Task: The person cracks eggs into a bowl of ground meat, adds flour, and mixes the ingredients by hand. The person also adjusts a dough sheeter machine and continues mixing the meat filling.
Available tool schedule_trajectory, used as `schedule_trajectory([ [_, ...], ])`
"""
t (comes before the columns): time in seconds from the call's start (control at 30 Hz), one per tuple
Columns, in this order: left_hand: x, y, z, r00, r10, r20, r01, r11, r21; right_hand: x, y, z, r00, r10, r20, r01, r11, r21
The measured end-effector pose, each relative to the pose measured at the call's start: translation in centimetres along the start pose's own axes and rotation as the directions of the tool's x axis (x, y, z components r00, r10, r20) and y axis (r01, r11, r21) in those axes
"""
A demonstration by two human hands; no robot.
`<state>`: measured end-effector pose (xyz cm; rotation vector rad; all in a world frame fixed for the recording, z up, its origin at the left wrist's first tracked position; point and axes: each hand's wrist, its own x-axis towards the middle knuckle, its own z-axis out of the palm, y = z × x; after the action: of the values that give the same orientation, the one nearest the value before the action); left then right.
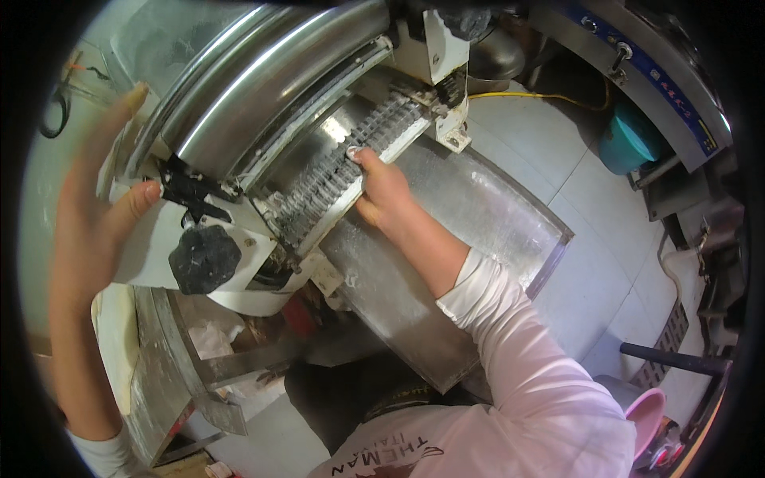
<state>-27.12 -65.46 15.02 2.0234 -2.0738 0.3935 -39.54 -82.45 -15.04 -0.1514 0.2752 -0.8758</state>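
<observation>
A steel roller machine (281, 71) with a curved polished cover stands before me. My right hand (384, 185) grips the white front edge of its floury slotted cutter rollers (346, 173), thumb on top. My left hand (98, 209) is raised at the machine's left side, fingers spread, holding nothing that shows; it is partly blurred. Close to it is a black adjusting knob (205, 259) on the white side housing (143, 254). Below the rollers a metal tray (472, 203) slopes outward. A pale sheet, seemingly dough (119, 340), lies at the lower left, beneath my left forearm.
A steel appliance with a blue control panel (657, 77) stands at upper right, a teal bucket (627, 143) beneath it. A yellow cable (520, 94) runs behind the machine. At lower right are a pink basin (646, 418) and a black bar (669, 358). Scissors (55, 113) lie far left.
</observation>
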Motion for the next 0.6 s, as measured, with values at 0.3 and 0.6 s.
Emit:
schedule_trajectory([
  [0.3, 0.1, -0.3, 0.2, 1.000, -0.017, -0.007, 0.017, 0.994, -0.104, 1.7, 0.4, 0.0, 1.000, 0.000, 0.030, 0.000, 1.000, -0.016],
  [0.6, -0.3, -0.5, 0.3, 1.000, -0.027, 0.005, 0.027, 0.993, -0.113, 1.5, -0.7, 0.1, 1.000, -0.017, 0.024, 0.015, 0.998, 0.063],
])
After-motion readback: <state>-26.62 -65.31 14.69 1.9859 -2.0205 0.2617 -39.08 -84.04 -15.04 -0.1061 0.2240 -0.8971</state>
